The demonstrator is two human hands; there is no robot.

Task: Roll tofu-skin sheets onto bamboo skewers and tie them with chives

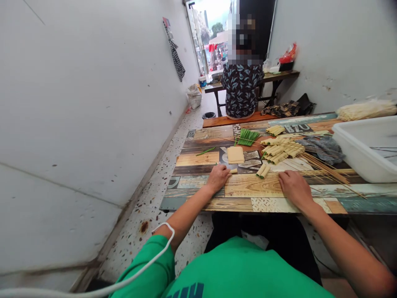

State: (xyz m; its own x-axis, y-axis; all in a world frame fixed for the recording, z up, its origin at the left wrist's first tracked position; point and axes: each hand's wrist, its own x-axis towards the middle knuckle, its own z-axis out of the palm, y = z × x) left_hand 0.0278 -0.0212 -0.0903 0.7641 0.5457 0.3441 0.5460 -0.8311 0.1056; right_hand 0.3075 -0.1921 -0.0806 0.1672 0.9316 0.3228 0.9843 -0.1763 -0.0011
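My left hand (pixel 218 177) rests on the tabletop with its fingers closed on a small pale-yellow rolled sheet (pixel 233 171), which looks like tofu skin. Only one end of that roll shows. Well to the right, my right hand (pixel 294 187) is curled low over the wood; whatever its fingers pinch, if anything, is hidden. Just beyond my left hand lies a stack of square yellow sheets (pixel 235 155). Between the hands sit two finished rolls with green filling (pixel 263 170). Behind them is a pile of skewered rolls (pixel 281 150).
Cut green stalks (pixel 247 137) lie beyond the sheets. Loose bamboo skewers (pixel 328 167) spread at right, beside a grey cloth (pixel 322 148) and a white plastic tub (pixel 366 161). A person in a patterned shirt (pixel 242 89) sits ahead, back turned. A wall (pixel 77 103) runs along the left.
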